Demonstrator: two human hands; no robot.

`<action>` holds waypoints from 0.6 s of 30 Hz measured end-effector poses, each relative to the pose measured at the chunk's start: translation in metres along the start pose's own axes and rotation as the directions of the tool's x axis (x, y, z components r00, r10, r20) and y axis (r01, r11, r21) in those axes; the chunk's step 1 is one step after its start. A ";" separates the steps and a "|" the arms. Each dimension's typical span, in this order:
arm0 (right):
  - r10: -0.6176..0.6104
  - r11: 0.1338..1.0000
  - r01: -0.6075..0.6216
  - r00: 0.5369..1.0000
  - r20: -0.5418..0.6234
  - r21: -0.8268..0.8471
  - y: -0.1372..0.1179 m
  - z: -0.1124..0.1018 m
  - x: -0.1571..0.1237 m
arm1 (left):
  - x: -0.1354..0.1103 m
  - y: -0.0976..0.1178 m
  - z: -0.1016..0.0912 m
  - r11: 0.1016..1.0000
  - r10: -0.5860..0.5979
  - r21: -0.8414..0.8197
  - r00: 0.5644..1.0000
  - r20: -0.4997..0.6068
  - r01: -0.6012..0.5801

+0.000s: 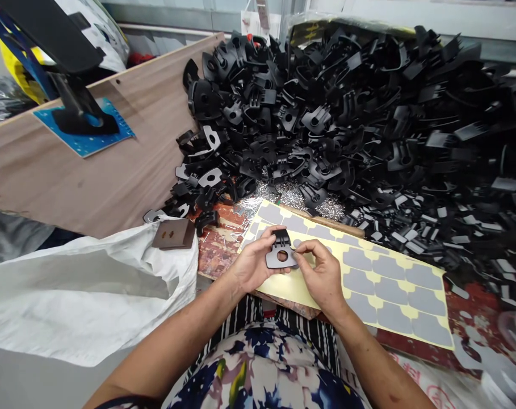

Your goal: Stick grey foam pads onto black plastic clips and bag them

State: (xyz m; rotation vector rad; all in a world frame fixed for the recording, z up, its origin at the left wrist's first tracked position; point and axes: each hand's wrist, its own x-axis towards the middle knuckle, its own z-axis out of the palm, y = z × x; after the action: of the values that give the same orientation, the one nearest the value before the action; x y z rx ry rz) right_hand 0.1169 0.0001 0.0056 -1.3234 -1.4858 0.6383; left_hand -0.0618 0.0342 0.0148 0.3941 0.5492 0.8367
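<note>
Between the thumb and fingers of my left hand (258, 258) is a black plastic clip (280, 234), its flat grey face with a round hole turned up towards me. A grey sticker (279, 259) covers that face. My right hand (323, 275) pinches the sticker's right edge with thumb and forefinger; the fingertips partly hide the spot. Under both hands lies a yellow backing sheet (300, 287) bearing rows of grey stickers (394, 289), with bare yellow patches near the hands.
Black plastic clips (326, 113) are heaped along the back and right. Silver pins (292, 196) lie scattered before them. A wooden board (113, 142) slopes at left, carrying a black stand (85, 116). A brown box (173, 234) rests on a white sack (113, 272).
</note>
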 end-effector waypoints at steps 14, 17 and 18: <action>-0.131 0.854 0.145 0.989 0.064 -0.499 0.006 -0.002 -0.005 | -0.009 -0.032 0.000 0.839 0.349 0.502 0.916 -0.200 -0.210; 0.120 0.963 -0.010 0.911 0.395 -0.269 0.009 -0.027 0.017 | -0.024 -0.007 0.002 0.870 0.005 0.490 0.991 -0.132 0.061; 0.162 0.975 -0.068 0.871 0.463 -0.213 0.011 -0.038 0.027 | -0.029 0.009 0.005 0.854 -0.092 0.500 0.988 -0.125 0.143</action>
State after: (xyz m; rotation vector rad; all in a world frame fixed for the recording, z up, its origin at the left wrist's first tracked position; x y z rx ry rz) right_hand 0.1582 0.0201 0.0188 -1.4787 -1.9146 0.9750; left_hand -0.0803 0.0162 0.0325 0.7997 0.8822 0.5839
